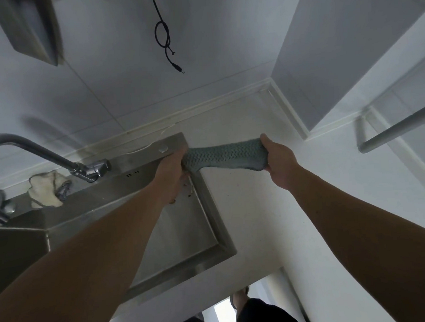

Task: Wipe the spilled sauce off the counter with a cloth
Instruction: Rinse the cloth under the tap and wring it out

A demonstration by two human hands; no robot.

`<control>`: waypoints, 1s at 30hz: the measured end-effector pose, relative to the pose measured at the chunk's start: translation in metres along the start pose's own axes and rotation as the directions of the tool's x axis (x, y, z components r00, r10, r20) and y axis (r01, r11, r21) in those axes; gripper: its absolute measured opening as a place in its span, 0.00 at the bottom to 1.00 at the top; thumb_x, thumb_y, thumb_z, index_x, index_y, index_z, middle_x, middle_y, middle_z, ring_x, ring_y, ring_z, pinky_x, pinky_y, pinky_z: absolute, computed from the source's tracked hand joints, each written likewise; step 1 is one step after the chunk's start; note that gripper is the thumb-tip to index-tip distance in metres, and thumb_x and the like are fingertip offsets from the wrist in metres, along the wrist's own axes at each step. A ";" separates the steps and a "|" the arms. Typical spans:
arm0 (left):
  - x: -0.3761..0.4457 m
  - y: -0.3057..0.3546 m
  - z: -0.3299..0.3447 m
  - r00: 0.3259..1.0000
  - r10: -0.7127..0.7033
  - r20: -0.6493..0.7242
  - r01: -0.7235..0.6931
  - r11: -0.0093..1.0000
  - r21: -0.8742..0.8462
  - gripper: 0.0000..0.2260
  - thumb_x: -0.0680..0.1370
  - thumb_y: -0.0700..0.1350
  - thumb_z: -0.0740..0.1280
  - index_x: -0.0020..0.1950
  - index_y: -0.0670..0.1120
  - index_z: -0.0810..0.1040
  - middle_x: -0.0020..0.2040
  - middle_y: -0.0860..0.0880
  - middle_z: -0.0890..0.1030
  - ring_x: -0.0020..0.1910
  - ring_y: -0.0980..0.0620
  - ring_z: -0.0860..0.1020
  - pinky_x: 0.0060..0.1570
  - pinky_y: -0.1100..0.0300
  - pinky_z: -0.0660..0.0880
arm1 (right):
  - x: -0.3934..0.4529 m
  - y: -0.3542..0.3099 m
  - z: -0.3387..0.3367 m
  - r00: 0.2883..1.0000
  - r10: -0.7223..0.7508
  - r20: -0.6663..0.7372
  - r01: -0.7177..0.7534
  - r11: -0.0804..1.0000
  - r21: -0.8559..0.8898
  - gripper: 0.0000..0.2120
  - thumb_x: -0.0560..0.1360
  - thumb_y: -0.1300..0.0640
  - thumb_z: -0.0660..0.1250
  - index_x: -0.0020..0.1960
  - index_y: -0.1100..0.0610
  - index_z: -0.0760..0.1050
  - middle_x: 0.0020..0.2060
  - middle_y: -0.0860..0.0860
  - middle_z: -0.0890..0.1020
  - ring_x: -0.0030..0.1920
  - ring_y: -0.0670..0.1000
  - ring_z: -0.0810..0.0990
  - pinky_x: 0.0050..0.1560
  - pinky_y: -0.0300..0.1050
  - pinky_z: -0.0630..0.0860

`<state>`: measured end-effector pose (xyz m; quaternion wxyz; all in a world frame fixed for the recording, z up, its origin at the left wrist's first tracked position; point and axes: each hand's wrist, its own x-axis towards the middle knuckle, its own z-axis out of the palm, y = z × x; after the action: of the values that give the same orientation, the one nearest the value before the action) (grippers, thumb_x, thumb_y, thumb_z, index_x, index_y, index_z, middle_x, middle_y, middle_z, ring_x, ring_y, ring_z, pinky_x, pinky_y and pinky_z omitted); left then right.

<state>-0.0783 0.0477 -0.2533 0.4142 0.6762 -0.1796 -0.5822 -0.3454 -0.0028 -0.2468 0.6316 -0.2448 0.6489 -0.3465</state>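
Both hands are gripping the grey-green cloth (225, 157): our left hand (173, 174) is bunching one end above the sink (210, 198) corner, our right hand (278, 161) is clutching the other end above the white worktop (260, 220). We are seemingly wringing or stretching it. No sauce is showing; next we judge it needs spreading flat on the spill.
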 end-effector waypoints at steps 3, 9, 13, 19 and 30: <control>-0.001 -0.005 0.005 0.993 0.051 0.105 -0.064 0.990 0.127 0.05 0.80 0.40 0.69 0.49 0.46 0.84 0.53 0.41 0.85 0.56 0.38 0.83 0.61 0.46 0.78 | -0.001 0.002 0.001 0.991 -0.019 0.134 0.029 0.997 -0.075 0.10 0.83 0.58 0.72 0.61 0.63 0.82 0.59 0.61 0.86 0.58 0.60 0.86 0.64 0.56 0.82; 0.010 -0.009 -0.004 0.988 0.140 -0.068 -0.117 0.956 0.269 0.07 0.81 0.50 0.70 0.45 0.50 0.84 0.43 0.42 0.83 0.37 0.48 0.78 0.41 0.54 0.76 | -0.001 0.002 -0.007 0.993 -0.056 -0.101 0.039 0.986 -0.165 0.12 0.85 0.47 0.67 0.51 0.56 0.81 0.52 0.56 0.84 0.50 0.54 0.85 0.51 0.51 0.87; 0.011 -0.015 0.000 0.996 0.048 -0.069 -0.031 0.973 0.230 0.09 0.80 0.52 0.71 0.46 0.48 0.83 0.38 0.45 0.79 0.28 0.51 0.71 0.30 0.59 0.68 | 0.001 0.007 -0.009 0.987 -0.066 -0.144 0.031 0.972 -0.231 0.10 0.86 0.50 0.66 0.54 0.55 0.82 0.55 0.56 0.83 0.54 0.55 0.84 0.54 0.53 0.86; 0.007 -0.019 0.018 0.995 0.098 -0.015 -0.093 0.976 0.196 0.06 0.80 0.46 0.70 0.56 0.47 0.83 0.46 0.46 0.83 0.43 0.47 0.80 0.43 0.58 0.76 | -0.005 0.006 0.001 0.924 -0.342 -0.170 0.225 0.847 -0.482 0.12 0.82 0.54 0.68 0.65 0.52 0.78 0.49 0.45 0.82 0.50 0.49 0.83 0.49 0.50 0.83; -0.009 -0.020 0.059 0.970 -0.059 0.235 0.081 0.993 -0.083 0.11 0.81 0.42 0.69 0.63 0.41 0.77 0.56 0.39 0.84 0.48 0.45 0.83 0.62 0.42 0.77 | -0.031 0.000 0.044 0.958 -0.177 0.225 0.220 0.958 -0.181 0.14 0.82 0.63 0.58 0.56 0.58 0.82 0.38 0.59 0.85 0.39 0.56 0.82 0.45 0.51 0.78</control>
<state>-0.1404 0.0460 -0.2619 0.4001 0.5896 -0.1758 -0.6793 -0.2994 0.0141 -0.2249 0.6286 -0.4072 0.5841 -0.3127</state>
